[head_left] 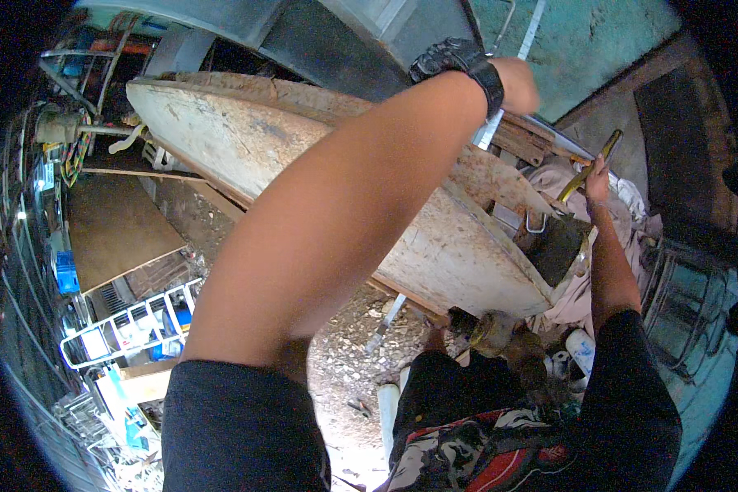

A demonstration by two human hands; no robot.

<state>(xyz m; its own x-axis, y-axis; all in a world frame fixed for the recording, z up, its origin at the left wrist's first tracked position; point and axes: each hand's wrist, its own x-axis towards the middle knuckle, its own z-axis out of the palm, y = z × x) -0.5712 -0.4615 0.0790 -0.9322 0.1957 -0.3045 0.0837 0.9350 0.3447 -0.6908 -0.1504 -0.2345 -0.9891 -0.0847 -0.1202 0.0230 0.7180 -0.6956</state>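
Note:
A long, weathered, off-white boat-shaped body (213,123) lies across the view in front of me, its surface scuffed and rust-stained. My left arm reaches over it. My left hand (517,86), with a black band and a dark chunky object at the wrist, is at its far side, beside a long pale narrow strip (533,29); its fingers are hidden. On the right, my right hand (599,179) is closed round a slim yellow bar (611,148), held slantwise above the body's right end. Near that end, a small metal loop handle (536,222) shows inside the body.
Pinkish cloth (562,176) is bunched by the right end. A round hub-like part (492,332) sits below the body. Stony ground (353,353) lies underneath. At left are a brown board (123,230) and a white ladder-like frame (131,324); a metal frame (685,303) stands right.

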